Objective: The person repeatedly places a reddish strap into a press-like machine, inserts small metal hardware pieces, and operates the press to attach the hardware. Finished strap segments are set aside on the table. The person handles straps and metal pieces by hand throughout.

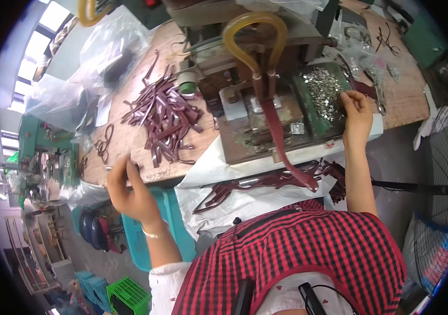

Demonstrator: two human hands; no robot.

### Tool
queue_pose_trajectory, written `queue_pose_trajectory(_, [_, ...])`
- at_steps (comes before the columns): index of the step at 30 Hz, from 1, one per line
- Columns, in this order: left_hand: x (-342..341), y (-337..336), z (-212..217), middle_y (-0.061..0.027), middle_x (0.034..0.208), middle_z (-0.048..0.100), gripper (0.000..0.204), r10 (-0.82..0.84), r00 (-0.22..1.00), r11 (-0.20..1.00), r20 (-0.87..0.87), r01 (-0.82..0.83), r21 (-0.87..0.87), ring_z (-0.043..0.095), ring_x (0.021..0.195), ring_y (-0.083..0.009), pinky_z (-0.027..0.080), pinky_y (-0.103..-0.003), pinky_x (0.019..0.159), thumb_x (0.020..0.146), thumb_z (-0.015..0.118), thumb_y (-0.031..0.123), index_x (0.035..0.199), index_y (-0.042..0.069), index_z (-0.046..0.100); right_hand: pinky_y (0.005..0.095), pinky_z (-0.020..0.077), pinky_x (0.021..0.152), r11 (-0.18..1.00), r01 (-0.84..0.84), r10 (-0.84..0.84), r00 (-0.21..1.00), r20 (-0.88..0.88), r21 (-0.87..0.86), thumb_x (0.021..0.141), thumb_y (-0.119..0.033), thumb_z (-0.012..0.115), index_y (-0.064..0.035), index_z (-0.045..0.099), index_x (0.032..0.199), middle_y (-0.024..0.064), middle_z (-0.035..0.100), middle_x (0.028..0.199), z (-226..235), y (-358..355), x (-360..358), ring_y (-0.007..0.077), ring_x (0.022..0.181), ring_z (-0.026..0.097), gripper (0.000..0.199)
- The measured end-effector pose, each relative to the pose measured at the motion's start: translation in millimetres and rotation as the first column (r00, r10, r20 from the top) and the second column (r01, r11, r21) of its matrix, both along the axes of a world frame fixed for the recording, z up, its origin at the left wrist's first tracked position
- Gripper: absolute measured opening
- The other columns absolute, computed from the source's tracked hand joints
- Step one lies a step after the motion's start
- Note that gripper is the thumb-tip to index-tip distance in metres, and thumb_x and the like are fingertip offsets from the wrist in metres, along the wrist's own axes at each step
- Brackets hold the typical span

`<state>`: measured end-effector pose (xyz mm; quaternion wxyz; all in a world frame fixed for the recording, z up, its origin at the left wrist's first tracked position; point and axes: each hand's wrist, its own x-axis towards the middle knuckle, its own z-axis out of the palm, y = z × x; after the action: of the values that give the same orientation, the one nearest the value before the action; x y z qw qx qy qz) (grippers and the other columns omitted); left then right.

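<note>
My left hand [135,197] hovers at the table's front left edge, fingers loosely bent and apart, with no held thing visible; a small dark spot by its fingertips is unclear. Beyond it lies a heap of dark red strap pieces [168,118]. My right hand [358,116] is at the right side of a green tray [316,126] of small shiny metal parts [322,92]. Its thumb and fingers are pinched together, and what is between them is hidden. A long dark red strap [281,142] hangs from the middle of the press machine [258,123] toward me, touched by neither hand.
A yellow hose loop [255,21] arches over the machine. Scissors [104,143] and clear plastic bags [111,47] lie at the left. More dark red straps [255,184] rest on white sheeting in front of me. A teal basket [184,220] stands below the table; a fan [439,178] stands at right.
</note>
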<state>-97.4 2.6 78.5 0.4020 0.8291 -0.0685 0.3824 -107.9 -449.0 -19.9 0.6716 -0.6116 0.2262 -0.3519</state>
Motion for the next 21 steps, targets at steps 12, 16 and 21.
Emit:
queue_pose_trajectory(12, [176,17,-113,-0.0119,0.119,0.07,0.021,-0.07,0.985,0.768,-0.16,0.156,0.621,0.062,0.106,-0.0343,0.05,-0.042,0.094,0.077,0.073,0.005,0.098,0.006,0.075,0.0266,0.051,0.085,0.888,-0.059,-0.029,0.983,-0.183,-0.456,0.098,-0.009,0.065,-0.0021,0.074,0.11,0.0063,0.075,0.099,24,32,7,0.0135,0.089,0.068,0.017])
queue_pose_trajectory(16, [164,11,-109,-0.0093,0.11,0.073,0.014,-0.144,0.989,0.82,-0.046,0.145,0.554,0.065,0.1,-0.032,0.05,-0.041,0.092,0.083,0.073,0.006,0.096,0.006,0.074,0.0284,0.0508,0.088,0.822,0.057,-0.18,0.97,-0.163,-0.567,0.096,-0.007,0.066,-0.0018,0.074,0.11,0.0083,0.074,0.105,24,14,-43,0.0148,0.095,0.068,0.017])
queue_pose_trajectory(21, [164,6,-78,-0.0057,0.095,0.073,0.009,-0.206,0.974,0.959,-0.097,0.182,-0.217,0.063,0.082,-0.0132,0.049,-0.027,0.077,0.099,0.066,0.01,0.1,0.001,0.069,0.0271,0.0517,0.088,0.872,-0.178,0.112,0.979,-0.169,-0.456,0.092,-0.005,0.071,-0.0012,0.075,0.108,0.0073,0.076,0.104,66,45,-37,0.0136,0.096,0.068,0.017])
